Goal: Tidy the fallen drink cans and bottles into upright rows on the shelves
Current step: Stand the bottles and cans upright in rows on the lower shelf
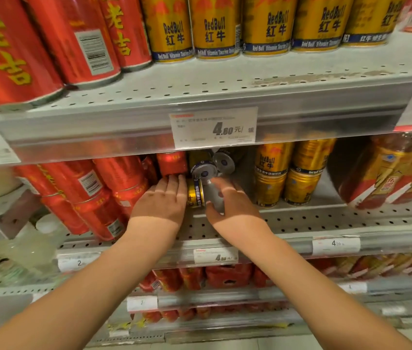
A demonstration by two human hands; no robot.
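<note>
Both arms reach into middle shelf (301, 218). Left hand (160, 200) flat, fingers together against red cans (172, 164). Right hand (227, 198) fingers clamp fallen Red Bull can (196, 193).

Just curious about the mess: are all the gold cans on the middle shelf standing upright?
No, a gold can between the hands lies on its side.

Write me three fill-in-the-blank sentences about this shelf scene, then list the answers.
1. The can lying on its side between the two hands is gold and ____.
2. The right hand grips that can at its ____ end.
3. The big price tag on the upper shelf edge reads ____ yuan.

Answers: blue; silver; 4.80
</note>
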